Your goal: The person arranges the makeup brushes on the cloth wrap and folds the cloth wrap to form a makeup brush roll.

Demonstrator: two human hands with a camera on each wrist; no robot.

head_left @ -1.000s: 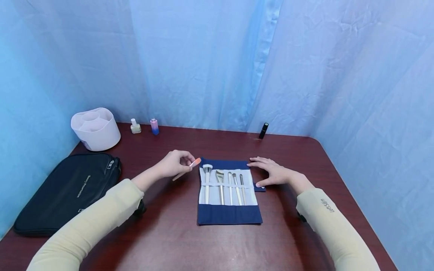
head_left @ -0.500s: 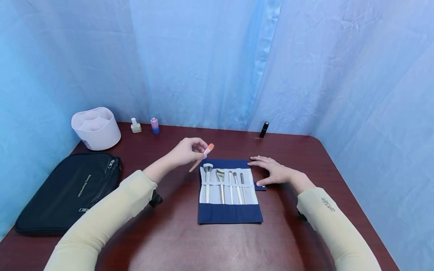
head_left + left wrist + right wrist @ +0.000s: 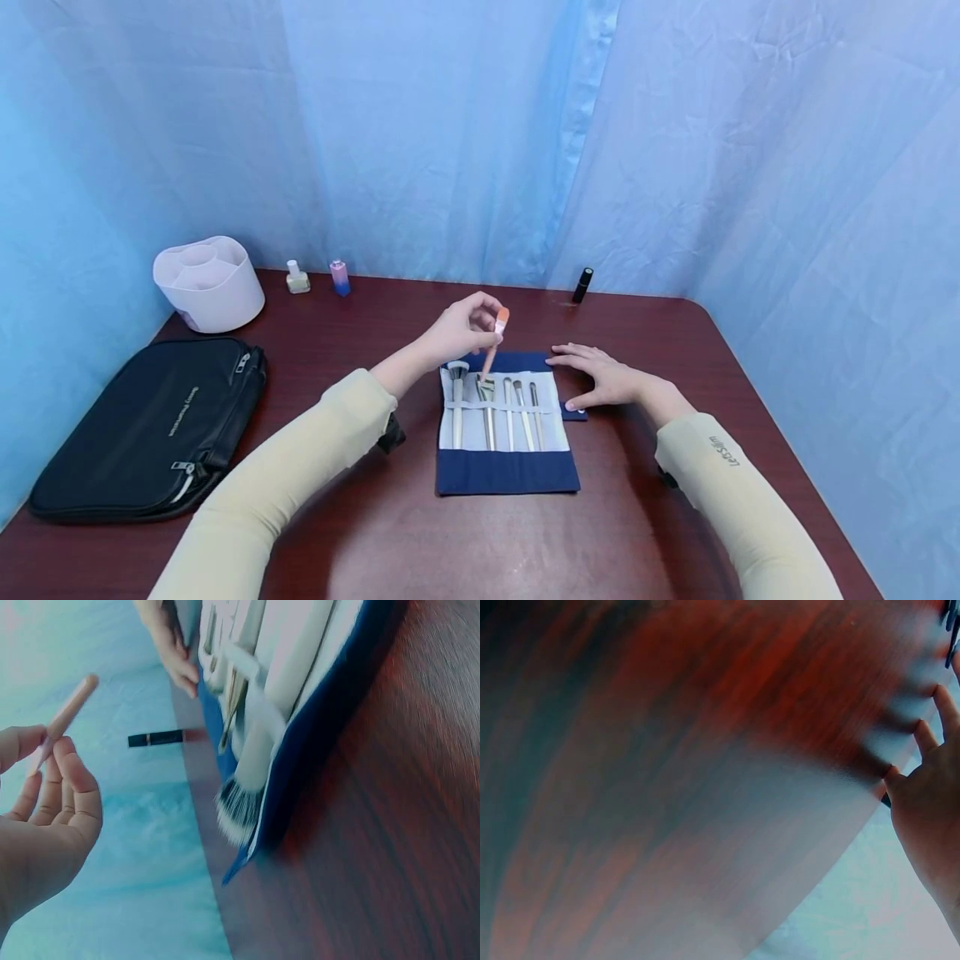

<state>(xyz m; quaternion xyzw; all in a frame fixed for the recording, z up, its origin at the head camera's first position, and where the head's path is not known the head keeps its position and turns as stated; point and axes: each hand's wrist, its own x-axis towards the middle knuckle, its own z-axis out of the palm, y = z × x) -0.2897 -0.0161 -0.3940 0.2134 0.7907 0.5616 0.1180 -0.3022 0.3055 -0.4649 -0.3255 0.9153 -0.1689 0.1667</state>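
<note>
In the head view my left hand pinches a small makeup brush with an orange tip, held above the top edge of an unrolled navy brush roll. The orange end points up and the handle slants down over the roll. My left wrist view shows the same brush between thumb and fingertips. Several brushes lie under the roll's white band, among them a fluffy white-tipped brush and a fan-shaped one. My right hand is spread at the roll's right side, thumb on its snap tab.
A black zipped case lies at the left, with a white divided holder behind it. A nail polish bottle, a pink-and-blue bottle and a black tube stand along the back edge by the curtain.
My left hand has moved right and up with the brush, from beside the roll to over its top edge. The brush has swung more upright. My right hand stays in place.
</note>
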